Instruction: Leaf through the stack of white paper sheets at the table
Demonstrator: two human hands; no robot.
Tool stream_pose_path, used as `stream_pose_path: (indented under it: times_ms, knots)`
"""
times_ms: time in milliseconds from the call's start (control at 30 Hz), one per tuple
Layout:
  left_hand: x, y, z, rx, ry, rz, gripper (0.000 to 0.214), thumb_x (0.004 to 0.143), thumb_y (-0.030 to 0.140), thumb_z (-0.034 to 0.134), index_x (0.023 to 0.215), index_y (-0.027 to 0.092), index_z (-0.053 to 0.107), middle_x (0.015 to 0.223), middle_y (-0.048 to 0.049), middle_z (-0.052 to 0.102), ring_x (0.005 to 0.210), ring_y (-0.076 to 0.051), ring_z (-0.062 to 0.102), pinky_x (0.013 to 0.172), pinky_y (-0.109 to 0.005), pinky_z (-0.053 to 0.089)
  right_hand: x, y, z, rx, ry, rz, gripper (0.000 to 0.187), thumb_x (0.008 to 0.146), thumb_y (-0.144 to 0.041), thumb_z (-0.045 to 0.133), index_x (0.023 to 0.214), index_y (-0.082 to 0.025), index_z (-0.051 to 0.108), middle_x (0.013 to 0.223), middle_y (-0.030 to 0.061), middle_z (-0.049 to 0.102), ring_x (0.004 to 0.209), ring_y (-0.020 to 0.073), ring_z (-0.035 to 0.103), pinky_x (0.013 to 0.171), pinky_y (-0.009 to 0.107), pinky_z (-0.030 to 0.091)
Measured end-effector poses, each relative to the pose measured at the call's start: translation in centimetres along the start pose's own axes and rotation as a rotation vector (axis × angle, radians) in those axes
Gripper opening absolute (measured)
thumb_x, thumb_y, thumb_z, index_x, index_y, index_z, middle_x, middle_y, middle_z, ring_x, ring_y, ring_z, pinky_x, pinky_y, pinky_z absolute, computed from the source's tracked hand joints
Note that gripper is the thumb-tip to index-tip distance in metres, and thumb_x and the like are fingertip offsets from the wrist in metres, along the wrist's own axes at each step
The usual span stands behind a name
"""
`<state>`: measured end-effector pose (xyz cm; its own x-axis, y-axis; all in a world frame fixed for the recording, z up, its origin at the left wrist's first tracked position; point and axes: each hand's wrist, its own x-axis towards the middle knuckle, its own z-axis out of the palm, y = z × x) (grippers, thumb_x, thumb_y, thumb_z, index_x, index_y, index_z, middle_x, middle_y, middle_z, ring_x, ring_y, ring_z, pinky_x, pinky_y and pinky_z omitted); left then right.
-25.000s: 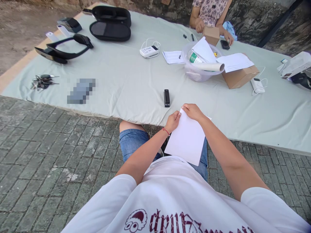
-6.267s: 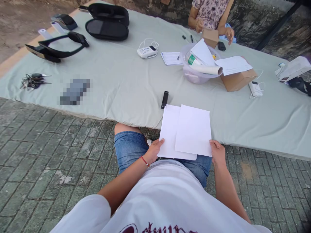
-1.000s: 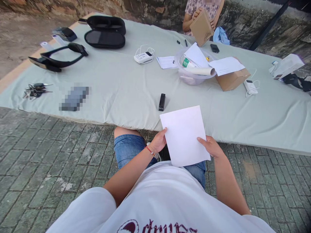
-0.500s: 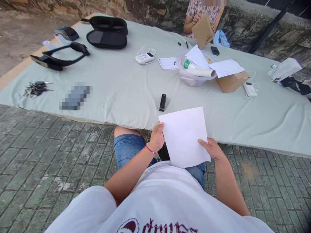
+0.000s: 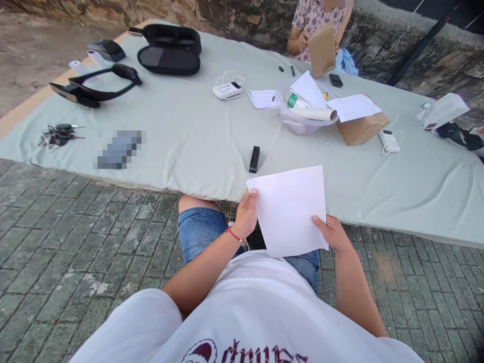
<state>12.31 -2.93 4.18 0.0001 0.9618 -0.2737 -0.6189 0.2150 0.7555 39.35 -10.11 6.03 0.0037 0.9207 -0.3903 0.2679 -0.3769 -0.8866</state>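
A blank white sheet of paper (image 5: 289,214) is held above my lap, its far edge overlapping the table's front edge. My left hand (image 5: 247,214) pinches its left edge near the upper corner, thumb on top. On the opposite side, my right hand (image 5: 330,232) grips the right edge lower down, also with the thumb on top; the fingers beneath are hidden. Just beyond the paper lies a small black stapler-like device (image 5: 254,159), touched by neither hand.
On the cloth-covered table (image 5: 181,126) are keys (image 5: 58,135), a blurred-out dark object (image 5: 119,149), a black headset (image 5: 98,88), an open black case (image 5: 169,53), a white device (image 5: 228,90), a plastic bowl (image 5: 298,126) and a cardboard box (image 5: 363,130). Across it, another person holds a brown box (image 5: 321,50).
The paper's upper right corner has shifted slightly right, while both hands keep hold. Across the table, the other person's brown box has turned more upright and moved a little right.
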Motion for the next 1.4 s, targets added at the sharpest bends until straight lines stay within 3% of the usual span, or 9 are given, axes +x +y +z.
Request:
stream_pose_path:
  times_ms: [167, 533, 700, 867, 933, 1033, 1133, 1400]
  knots:
    - [-0.1, 0.1, 0.0, -0.047, 0.011, -0.002, 0.042, 0.081, 0.048, 0.072, 0.114, 0.022, 0.069, 0.122, -0.0055, 0.070, 0.127, -0.025, 0.057, 0.111, -0.038, 0.041, -0.4, -0.2, 0.0, -0.058, 0.012, -0.028, 0.043, 0.090, -0.056, 0.058, 0.107, -0.018, 0.073, 0.100, 0.0062, 0.076, 0.087, 0.0257, 0.070, 0.071, 0.035, 0.055]
    - [-0.5, 1.0, 0.4, -0.087, -0.040, -0.033, 0.043, 0.080, 0.048, 0.073, 0.113, 0.020, 0.068, 0.120, -0.0074, 0.071, 0.124, -0.025, 0.058, 0.111, -0.042, 0.041, -0.9, -0.5, -0.2, -0.092, 0.004, -0.067, 0.050, 0.092, -0.057, 0.053, 0.121, -0.019, 0.069, 0.107, 0.0072, 0.075, 0.100, 0.0297, 0.069, 0.083, 0.041, 0.056]
    - [-0.4, 2.4, 0.4, 0.006, -0.119, 0.066, 0.049, 0.084, 0.045, 0.071, 0.128, 0.028, 0.058, 0.126, -0.0042, 0.066, 0.120, -0.021, 0.060, 0.106, -0.036, 0.046, -0.7, 0.0, 0.0, -0.009, -0.010, -0.050, 0.049, 0.090, -0.057, 0.058, 0.120, -0.020, 0.070, 0.110, 0.0073, 0.075, 0.102, 0.0295, 0.069, 0.085, 0.041, 0.056]
    - [-0.1, 4.0, 0.7, 0.036, -0.173, 0.047, 0.071, 0.081, 0.042, 0.074, 0.144, 0.038, 0.039, 0.106, -0.0010, 0.069, 0.099, -0.020, 0.067, 0.092, -0.037, 0.054, -0.4, 0.4, 0.6, 0.091, -0.038, -0.001, 0.047, 0.089, -0.056, 0.060, 0.116, -0.020, 0.072, 0.106, 0.0074, 0.076, 0.096, 0.0283, 0.071, 0.082, 0.040, 0.057]
    - [0.2, 4.3, 0.8, 0.032, -0.184, 0.048, 0.070, 0.079, 0.041, 0.076, 0.141, 0.036, 0.043, 0.100, -0.0006, 0.069, 0.093, -0.019, 0.068, 0.087, -0.036, 0.055, -0.3, 0.3, 0.8, 0.128, -0.048, 0.005, 0.047, 0.088, -0.056, 0.061, 0.115, -0.020, 0.072, 0.108, 0.0077, 0.075, 0.096, 0.0281, 0.071, 0.083, 0.041, 0.057]
    - [0.6, 4.6, 0.9, 0.027, -0.196, 0.047, 0.050, 0.077, 0.041, 0.078, 0.121, 0.030, 0.057, 0.096, -0.0003, 0.067, 0.083, -0.017, 0.067, 0.078, -0.032, 0.056, -0.2, 0.1, 1.1, 0.159, -0.040, 0.007, 0.048, 0.087, -0.058, 0.062, 0.115, -0.020, 0.072, 0.110, 0.0080, 0.075, 0.096, 0.0283, 0.071, 0.085, 0.042, 0.056]
    - [0.8, 4.7, 0.9, 0.014, -0.214, 0.041, 0.038, 0.076, 0.041, 0.079, 0.105, 0.026, 0.059, 0.089, 0.0010, 0.065, 0.075, -0.015, 0.065, 0.070, -0.029, 0.055, -0.1, 0.1, 1.2, 0.187, -0.044, 0.013, 0.047, 0.086, -0.057, 0.064, 0.115, -0.021, 0.072, 0.110, 0.0077, 0.075, 0.095, 0.0278, 0.071, 0.085, 0.042, 0.056]
    - [0.9, 5.1, 0.9, -0.017, -0.231, 0.034, 0.041, 0.075, 0.040, 0.080, 0.107, 0.026, 0.058, 0.089, 0.0019, 0.064, 0.075, -0.013, 0.065, 0.071, -0.027, 0.055, -0.1, 0.1, 1.6, 0.186, -0.047, 0.004, 0.046, 0.086, -0.056, 0.064, 0.116, -0.022, 0.072, 0.111, 0.0071, 0.075, 0.097, 0.0270, 0.071, 0.087, 0.041, 0.056]
